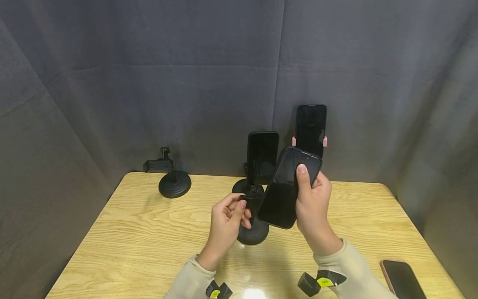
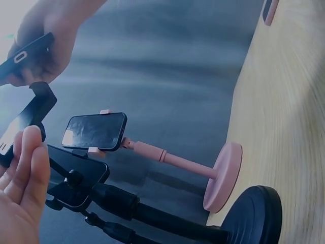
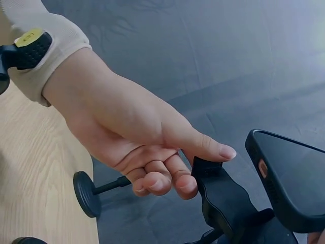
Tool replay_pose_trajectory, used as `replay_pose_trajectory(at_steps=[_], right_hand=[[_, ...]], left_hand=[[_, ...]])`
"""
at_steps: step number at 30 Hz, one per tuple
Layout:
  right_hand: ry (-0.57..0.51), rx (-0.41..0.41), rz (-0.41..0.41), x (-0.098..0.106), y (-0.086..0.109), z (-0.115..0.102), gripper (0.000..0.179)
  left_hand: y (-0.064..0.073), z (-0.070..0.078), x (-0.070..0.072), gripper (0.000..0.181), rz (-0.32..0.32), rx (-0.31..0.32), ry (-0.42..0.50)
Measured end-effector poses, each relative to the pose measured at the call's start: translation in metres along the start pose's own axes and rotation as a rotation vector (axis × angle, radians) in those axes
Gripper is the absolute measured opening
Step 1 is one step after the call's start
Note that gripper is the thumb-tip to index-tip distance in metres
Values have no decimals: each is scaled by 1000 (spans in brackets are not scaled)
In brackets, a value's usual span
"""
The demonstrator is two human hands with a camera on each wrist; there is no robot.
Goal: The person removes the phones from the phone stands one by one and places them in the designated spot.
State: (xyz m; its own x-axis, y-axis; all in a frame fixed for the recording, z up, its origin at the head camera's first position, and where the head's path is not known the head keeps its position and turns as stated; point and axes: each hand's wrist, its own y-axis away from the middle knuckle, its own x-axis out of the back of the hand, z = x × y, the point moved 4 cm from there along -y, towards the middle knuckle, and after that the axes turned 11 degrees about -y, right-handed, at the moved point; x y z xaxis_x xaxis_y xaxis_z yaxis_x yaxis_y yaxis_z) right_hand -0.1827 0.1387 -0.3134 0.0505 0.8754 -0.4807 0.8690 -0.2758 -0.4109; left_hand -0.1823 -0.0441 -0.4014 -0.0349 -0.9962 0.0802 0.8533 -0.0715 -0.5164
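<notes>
My left hand [image 1: 225, 220] pinches one end of the black clamp [image 3: 218, 193] of a phone stand, thumb on one side and fingers on the other. The stand's round black base [image 1: 254, 236] rests on the table below. In my right hand [image 1: 313, 203] is a black phone [image 1: 285, 191], tilted, with the thumb over its screen. The phone is just right of the clamp and covers part of it in the head view; whether they touch I cannot tell. In the left wrist view, the phone's edge [image 2: 25, 56] shows above the clamp.
Behind stand a black stand with a phone [image 1: 263, 155] and a pink stand [image 2: 223, 178] with another phone [image 1: 311, 124]. A black stand [image 1: 174, 185] with a phoneless clamp is at the back left. A pink-cased phone [image 1: 403, 280] lies front right on the wooden table [image 1: 149, 241]. Grey curtains surround it.
</notes>
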Motion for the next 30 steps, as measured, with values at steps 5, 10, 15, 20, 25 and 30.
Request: replay_pose_trajectory(at_steps=[5, 10, 15, 20, 25, 30], right_hand=[[6, 2, -3, 5, 4, -2, 16], [11, 17, -10, 11, 7, -2, 17], [18, 23, -4, 18, 10, -4, 18], [21, 24, 16, 29, 14, -5, 21], [39, -19, 46, 39, 16, -2, 19], [76, -63, 78, 45, 18, 2, 20]], left_hand=[[-1, 1, 0, 29, -34, 22, 58], [-1, 0, 0, 33, -42, 45, 101], [-1, 0, 1, 28, -24, 30, 107], [-2, 0, 2, 27, -9, 28, 101], [-2, 0, 3, 28, -21, 16, 129], [-3, 0, 2, 29, -41, -2, 135]])
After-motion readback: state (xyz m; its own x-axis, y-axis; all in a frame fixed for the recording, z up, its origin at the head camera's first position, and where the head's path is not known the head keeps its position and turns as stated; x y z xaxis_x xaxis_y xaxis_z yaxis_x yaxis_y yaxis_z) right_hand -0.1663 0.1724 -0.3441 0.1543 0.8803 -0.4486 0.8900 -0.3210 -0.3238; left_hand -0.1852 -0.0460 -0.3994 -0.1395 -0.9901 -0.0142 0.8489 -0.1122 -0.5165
